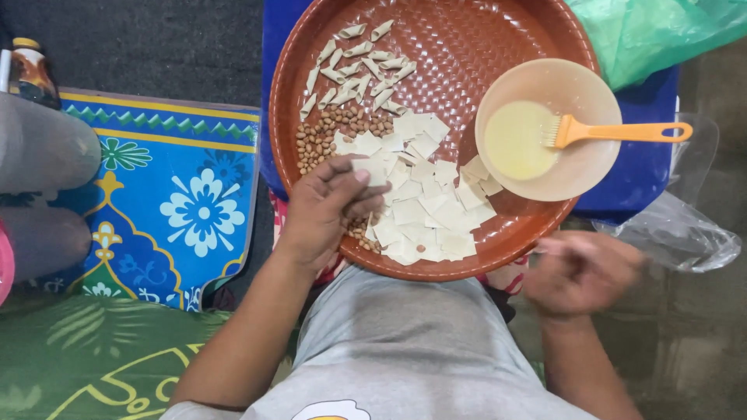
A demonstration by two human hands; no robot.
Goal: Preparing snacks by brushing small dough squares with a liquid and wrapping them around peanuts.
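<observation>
Centre frame: left hand (331,204) pinches one pale dough square (372,167) over brown tray (498,233). Upper left of tray: small batch of folded pieces (354,66) done; larger heap of flat squares (424,210) and peanuts (331,132) left. Right hand (582,271) lower right, blurred, grip unreadable. Bowl (580,167) with orange brush (615,131) right; green bag (661,31) upper right.

The left hand (331,206) is reaching forward from a bare forearm that is slanting up from the lower left, its back facing up and its fingers curling inward, with the thumb pressing against the fingertips. The right hand (583,272) is hanging lower on the right, blurred, its fingers loosely curling, the forearm angling up from below.
</observation>
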